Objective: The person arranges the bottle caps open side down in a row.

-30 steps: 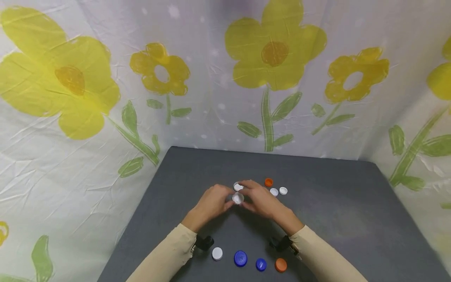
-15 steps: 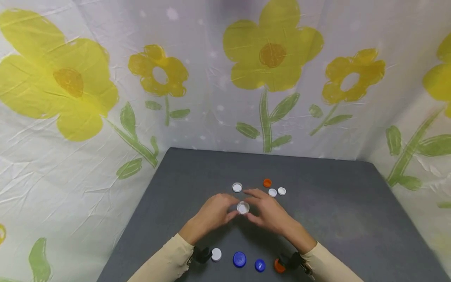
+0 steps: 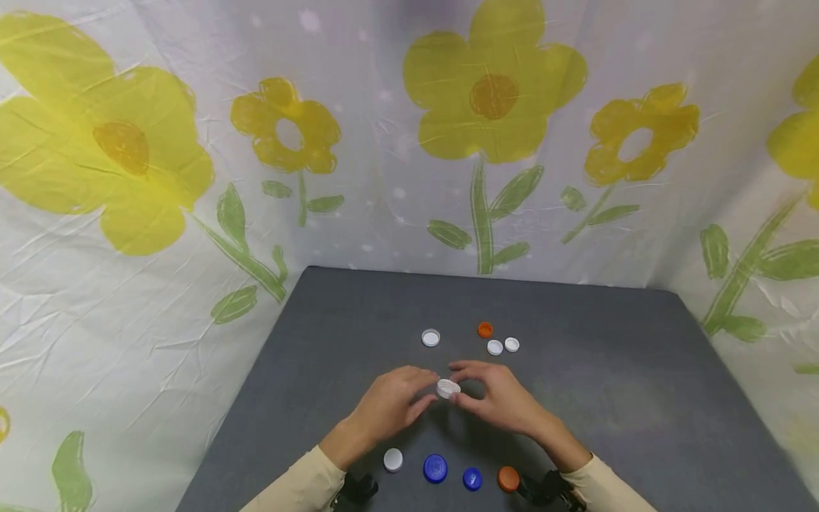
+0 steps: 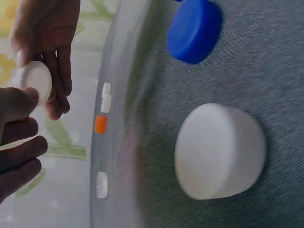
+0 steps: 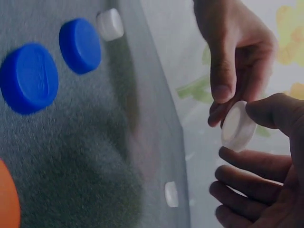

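Currently I see the right hand point(image 3: 499, 395) pinching a white cap point(image 3: 448, 389) between thumb and fingers, tilted, above the table point(image 3: 614, 419). The left hand point(image 3: 387, 398) is just beside it, fingers loosely spread; I can't tell whether they touch it. On the near side I have a white lid point(image 3: 393, 460), two blue lids point(image 3: 436, 468) and an orange lid point(image 3: 508, 479) in a row.

The held cap point(image 3: 448, 388) is up over the table point(image 3: 608, 398), between the person's left hand point(image 3: 392, 398) and right hand point(image 3: 502, 397). Behind it, slightly left, lies a lone cap point(image 3: 431, 338); behind and right, three caps point(image 3: 495, 348); before it, four caps point(image 3: 435, 468) in a row; farthest behind, the curtain point(image 3: 377, 213).
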Demonstrator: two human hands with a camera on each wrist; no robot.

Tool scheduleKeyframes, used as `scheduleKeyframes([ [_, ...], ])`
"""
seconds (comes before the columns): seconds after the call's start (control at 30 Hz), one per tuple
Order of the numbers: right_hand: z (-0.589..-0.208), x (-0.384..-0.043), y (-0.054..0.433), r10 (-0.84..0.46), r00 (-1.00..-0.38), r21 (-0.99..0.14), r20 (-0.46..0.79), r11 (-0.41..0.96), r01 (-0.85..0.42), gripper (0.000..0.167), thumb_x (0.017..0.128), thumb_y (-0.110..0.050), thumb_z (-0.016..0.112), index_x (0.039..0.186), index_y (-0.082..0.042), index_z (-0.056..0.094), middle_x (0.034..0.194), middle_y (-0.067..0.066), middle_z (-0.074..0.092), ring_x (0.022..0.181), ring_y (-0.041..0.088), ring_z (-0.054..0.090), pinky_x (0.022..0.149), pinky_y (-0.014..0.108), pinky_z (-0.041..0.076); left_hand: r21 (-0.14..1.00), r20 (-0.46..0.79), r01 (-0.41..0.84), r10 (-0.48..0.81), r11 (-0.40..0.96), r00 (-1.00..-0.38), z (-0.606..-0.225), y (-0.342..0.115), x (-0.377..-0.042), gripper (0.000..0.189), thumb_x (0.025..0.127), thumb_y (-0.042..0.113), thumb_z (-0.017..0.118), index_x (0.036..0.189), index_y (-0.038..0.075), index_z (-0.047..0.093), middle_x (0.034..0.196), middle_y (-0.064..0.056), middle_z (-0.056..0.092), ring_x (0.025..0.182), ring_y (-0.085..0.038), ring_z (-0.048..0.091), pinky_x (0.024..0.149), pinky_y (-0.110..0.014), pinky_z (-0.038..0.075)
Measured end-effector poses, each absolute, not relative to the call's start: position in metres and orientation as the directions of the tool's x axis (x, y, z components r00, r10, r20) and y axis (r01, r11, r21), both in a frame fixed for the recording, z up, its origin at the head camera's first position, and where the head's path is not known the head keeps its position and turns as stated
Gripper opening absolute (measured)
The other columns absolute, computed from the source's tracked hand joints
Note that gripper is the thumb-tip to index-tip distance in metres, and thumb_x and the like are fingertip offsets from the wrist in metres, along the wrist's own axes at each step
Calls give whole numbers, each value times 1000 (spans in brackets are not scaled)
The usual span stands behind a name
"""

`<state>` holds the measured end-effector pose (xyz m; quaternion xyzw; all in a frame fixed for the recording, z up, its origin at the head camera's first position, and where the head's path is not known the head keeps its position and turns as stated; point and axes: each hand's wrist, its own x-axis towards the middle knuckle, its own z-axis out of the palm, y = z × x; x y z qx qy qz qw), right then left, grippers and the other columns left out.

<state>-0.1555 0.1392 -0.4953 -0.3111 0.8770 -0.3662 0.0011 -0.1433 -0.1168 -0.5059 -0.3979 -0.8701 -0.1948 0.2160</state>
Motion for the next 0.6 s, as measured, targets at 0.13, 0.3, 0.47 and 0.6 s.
scheduleKeyframes([
  [0.13,-496,-154,140,-559,-817,-722,142,506,-472,20,104,-39,76,111,-22,84,138,9,76,133,33,70,109,56,55,187,565,791,595,583,-572,-508,-116,-140,27,91,15,91,116,9,81,112,-2,83,105,-17,79,92,-35,63],
  [0.3,-500,-154,140,-558,-825,-766,96,487,-419,20,106,-36,72,108,-22,85,136,6,78,133,32,71,110,50,56,248,566,788,576,563,-590,-511,-115,-139,19,91,13,90,108,10,83,104,0,84,98,-15,80,87,-33,64],
  [0.47,-504,-152,137,-510,-846,-753,156,493,-436,22,107,-38,72,111,-21,85,134,4,78,131,30,72,107,49,58,436,523,731,513,525,-681,-512,-114,-142,11,91,9,88,101,8,84,97,-2,85,89,-14,81,78,-32,64],
  [0.6,-507,-150,135,-468,-802,-630,370,508,-587,18,99,-26,83,114,-16,84,131,5,79,125,27,75,101,50,60,630,421,601,434,493,-797,-511,-116,-143,9,94,10,85,102,7,86,98,-3,85,91,-13,82,79,-36,66],
])
